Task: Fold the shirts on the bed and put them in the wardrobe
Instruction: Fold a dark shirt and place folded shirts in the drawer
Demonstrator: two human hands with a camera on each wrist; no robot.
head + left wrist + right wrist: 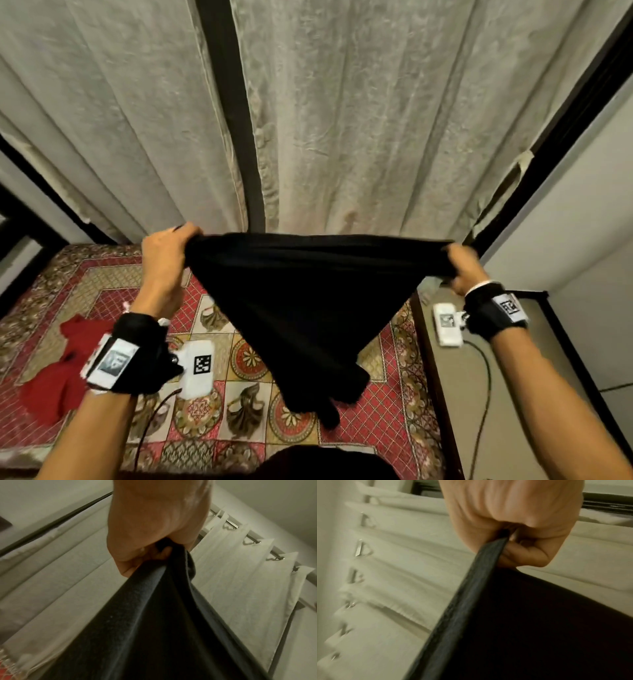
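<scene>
Black cloth fills the middle of the head view: a black shirt [301, 308] is held up in the air above the bed [219, 329], stretched taut along its top edge between the two hands. The left hand [164, 263] is closed in a fist round one end of that edge, and the left wrist view shows the same thing, fingers curled with fabric bunched inside the left hand [154, 524]. The right hand [467, 270] grips the other end in a fist too, a hem-like band running out of the right hand [513, 524] in its own wrist view.

What matters for the next move, as I judge it, is that the shirt's long axis runs side to side between the fists, while the body hangs down to a point toward the person, well clear of the bedcover. Neither hand is nearer; both hold the same edge at much the same height. So the shirt probably needs lowering flat onto the bed before any fold can be made.

Open room lies straight below and to the left on the patterned cover. A red shirt [65, 370] lies crumpled near the left side (beside the left wrist), so the laying-down should stay right of it. The bed's right edge [428, 370] is close under the right hand, with curtains [376, 120] behind. No wardrobe is in view.
</scene>
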